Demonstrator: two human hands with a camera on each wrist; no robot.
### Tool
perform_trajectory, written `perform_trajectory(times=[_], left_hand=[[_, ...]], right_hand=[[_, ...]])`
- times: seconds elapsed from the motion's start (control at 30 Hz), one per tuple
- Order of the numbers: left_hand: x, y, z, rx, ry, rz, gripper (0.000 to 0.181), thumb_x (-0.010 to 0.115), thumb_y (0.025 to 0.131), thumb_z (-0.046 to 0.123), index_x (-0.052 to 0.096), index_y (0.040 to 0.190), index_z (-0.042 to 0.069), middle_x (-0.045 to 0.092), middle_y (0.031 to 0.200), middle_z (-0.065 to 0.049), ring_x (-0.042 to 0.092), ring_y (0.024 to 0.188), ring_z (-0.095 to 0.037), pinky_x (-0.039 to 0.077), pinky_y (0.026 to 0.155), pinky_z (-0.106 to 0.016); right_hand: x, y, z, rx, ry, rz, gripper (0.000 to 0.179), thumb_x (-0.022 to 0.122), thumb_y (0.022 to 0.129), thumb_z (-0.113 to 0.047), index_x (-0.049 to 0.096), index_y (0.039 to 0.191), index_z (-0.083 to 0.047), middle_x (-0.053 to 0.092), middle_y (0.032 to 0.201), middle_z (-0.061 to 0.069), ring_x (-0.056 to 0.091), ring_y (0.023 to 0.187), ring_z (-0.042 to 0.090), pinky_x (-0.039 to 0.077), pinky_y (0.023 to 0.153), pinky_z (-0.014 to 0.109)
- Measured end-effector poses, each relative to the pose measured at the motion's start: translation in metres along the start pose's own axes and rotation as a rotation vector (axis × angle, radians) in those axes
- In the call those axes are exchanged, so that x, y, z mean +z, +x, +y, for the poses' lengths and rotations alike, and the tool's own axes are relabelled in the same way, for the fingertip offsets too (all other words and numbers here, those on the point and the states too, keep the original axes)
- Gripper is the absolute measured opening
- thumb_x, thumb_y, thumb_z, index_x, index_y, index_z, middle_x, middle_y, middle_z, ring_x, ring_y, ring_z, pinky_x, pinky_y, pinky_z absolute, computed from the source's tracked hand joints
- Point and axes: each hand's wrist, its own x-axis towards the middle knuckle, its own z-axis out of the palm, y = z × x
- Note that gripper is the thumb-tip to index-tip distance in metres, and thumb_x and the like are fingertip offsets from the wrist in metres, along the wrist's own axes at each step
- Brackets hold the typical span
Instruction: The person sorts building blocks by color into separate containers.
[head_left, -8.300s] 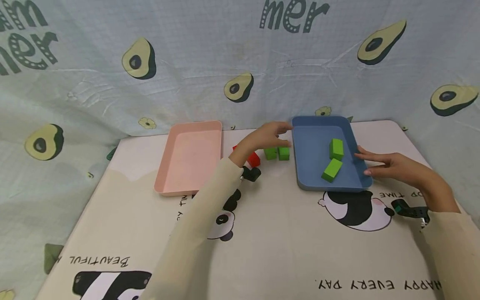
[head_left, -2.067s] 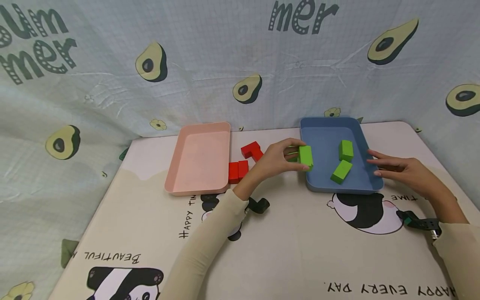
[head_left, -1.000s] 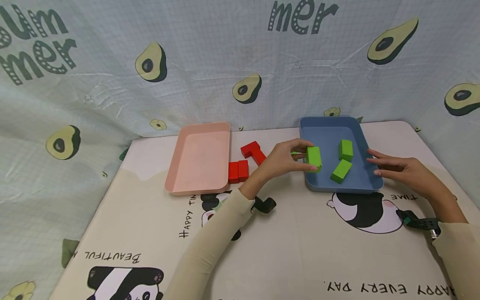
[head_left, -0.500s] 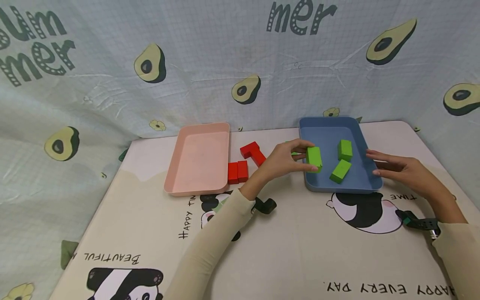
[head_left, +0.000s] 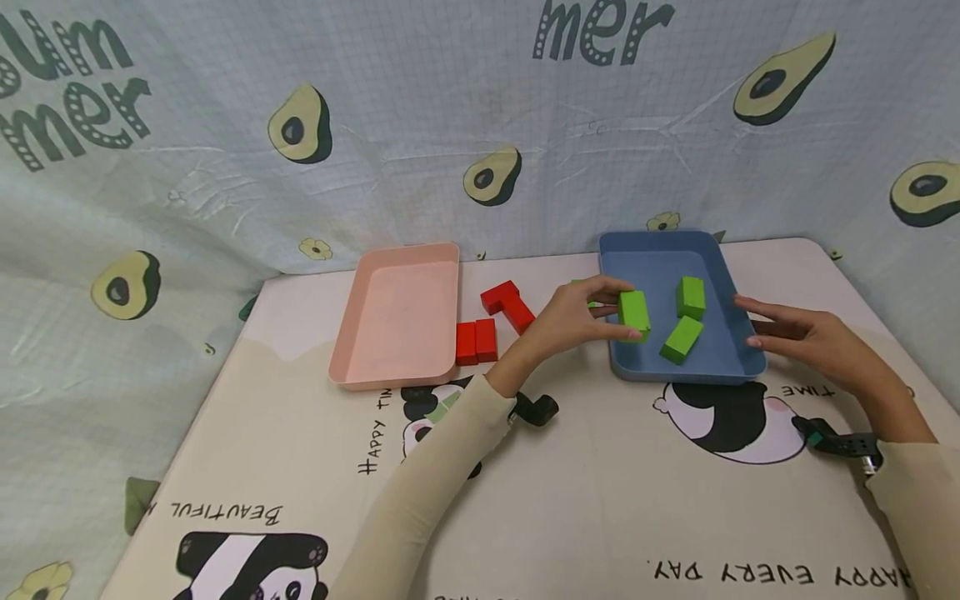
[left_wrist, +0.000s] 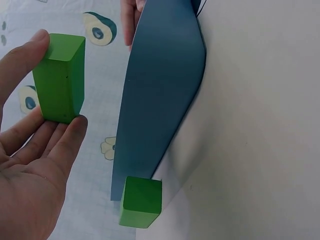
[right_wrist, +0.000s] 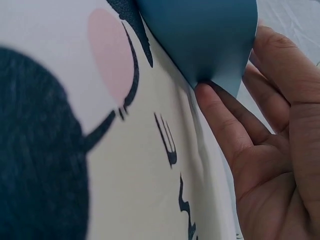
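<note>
My left hand [head_left: 562,321] pinches a green block [head_left: 633,310] between thumb and fingers, above the left side of the blue tray [head_left: 645,257]. In the left wrist view the held green block [left_wrist: 60,77] hangs upright beside the tray wall [left_wrist: 155,95]. Two green blocks lie inside the tray, an upper one [head_left: 691,297] and a tilted lower one [head_left: 681,340]. Another green block [left_wrist: 141,202] sits on the table by the tray's outer wall, mostly hidden behind my left hand in the head view. My right hand [head_left: 813,337] touches the tray's right wall with extended fingers.
Several red blocks lie between the trays, among them a pair [head_left: 476,342] against the pink tray [head_left: 397,317] and an angled group [head_left: 510,304]. A hanging avocado-print cloth [head_left: 375,150] backs the table [head_left: 600,483]. Black straps with cameras sit at both wrists.
My left hand, empty 8.3 seconds ago, now holds a green block taken from between the trays. Over the last two seconds it has carried it rightward over the tray. The right hand stays put.
</note>
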Motion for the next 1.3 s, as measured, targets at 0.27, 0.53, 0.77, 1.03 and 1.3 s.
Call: perform_trajectory(times=[0.27, 0.53, 0.77, 1.03, 1.3], left_hand=[[0.005, 0.005, -0.005, 0.018, 0.001, -0.012, 0.062, 0.09, 0.079, 0.013, 0.062, 0.134, 0.004, 0.065, 0.129, -0.005, 0.065, 0.109, -0.007, 0.054, 0.099, -0.025], [0.004, 0.012, -0.008, -0.004, -0.006, -0.005, 0.061, 0.09, 0.079, 0.016, 0.063, 0.134, 0.006, 0.066, 0.13, -0.005, 0.065, 0.112, -0.01, 0.055, 0.1, -0.028], [0.004, 0.019, -0.011, -0.007, 0.045, 0.001, 0.064, 0.091, 0.079, 0.019, 0.063, 0.135, 0.007, 0.066, 0.13, -0.004, 0.065, 0.111, -0.005, 0.053, 0.096, -0.018], [0.007, 0.026, -0.009, -0.004, 0.035, -0.008, 0.063, 0.09, 0.079, 0.02, 0.063, 0.135, 0.008, 0.066, 0.129, -0.001, 0.064, 0.111, -0.004, 0.054, 0.1, -0.027], [0.009, 0.032, -0.004, 0.008, 0.089, -0.007, 0.065, 0.091, 0.078, 0.023, 0.064, 0.135, 0.009, 0.067, 0.128, -0.002, 0.064, 0.11, -0.002, 0.053, 0.097, -0.02]], right_hand=[[-0.002, -0.001, 0.0, -0.008, 0.0, 0.002, 0.056, 0.071, 0.098, -0.025, 0.053, 0.15, -0.019, 0.039, 0.159, -0.015, 0.04, 0.118, -0.026, 0.034, 0.088, -0.004], [-0.001, -0.001, 0.001, -0.029, 0.008, 0.002, 0.045, 0.07, 0.099, -0.022, 0.062, 0.141, -0.01, 0.039, 0.159, -0.016, 0.031, 0.13, -0.022, 0.031, 0.092, -0.004], [-0.004, 0.0, -0.003, 0.045, -0.014, -0.038, 0.049, 0.068, 0.1, -0.033, 0.059, 0.145, -0.015, 0.036, 0.159, -0.02, 0.029, 0.127, -0.024, 0.028, 0.09, -0.006], [-0.006, 0.002, -0.004, 0.083, -0.017, -0.059, 0.052, 0.067, 0.1, -0.037, 0.058, 0.146, -0.017, 0.034, 0.16, -0.021, 0.028, 0.126, -0.024, 0.031, 0.089, -0.005], [-0.006, 0.002, -0.002, 0.107, -0.018, -0.067, 0.052, 0.066, 0.1, -0.039, 0.057, 0.147, -0.019, 0.032, 0.16, -0.021, 0.028, 0.127, -0.022, 0.033, 0.087, -0.005]])
